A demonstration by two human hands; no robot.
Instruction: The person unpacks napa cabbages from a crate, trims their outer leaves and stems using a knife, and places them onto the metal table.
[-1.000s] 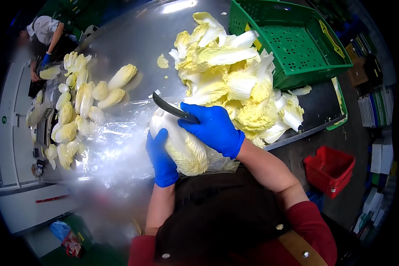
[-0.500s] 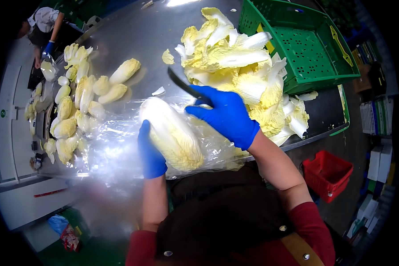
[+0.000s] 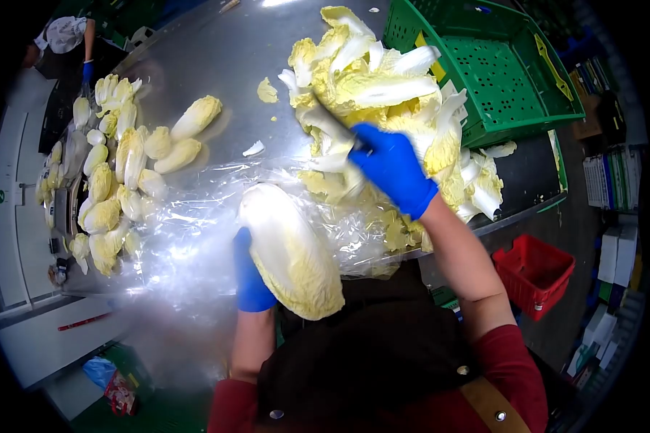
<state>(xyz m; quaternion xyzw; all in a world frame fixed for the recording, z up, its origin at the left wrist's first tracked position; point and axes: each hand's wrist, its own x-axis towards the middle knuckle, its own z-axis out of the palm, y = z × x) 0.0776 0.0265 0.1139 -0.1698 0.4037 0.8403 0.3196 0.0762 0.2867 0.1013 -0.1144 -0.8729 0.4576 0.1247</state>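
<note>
A large napa cabbage (image 3: 292, 249) lies tilted in my left hand (image 3: 253, 274), which grips its left side near the front of my apron. Its white cut base points away from me. My right hand (image 3: 396, 169), in a blue glove like the left, is closed round the handle of a knife (image 3: 334, 117). The dark blade is blurred and lies in front of a heap of loose cabbage leaves (image 3: 393, 90). Clear plastic film (image 3: 202, 216) is spread on the metal table (image 3: 227, 54) beneath the cabbage.
Several trimmed cabbages (image 3: 133, 155) lie at the left of the table. A green crate (image 3: 484, 79) stands at the back right, beside the leaf heap. A red basket (image 3: 534, 274) sits lower right. Another person (image 3: 65, 36) stands at the far left.
My left hand has brought the cabbage closer to my body and slightly right. My right hand with the knife has moved right, away from the cabbage, over to the leaf heap.
</note>
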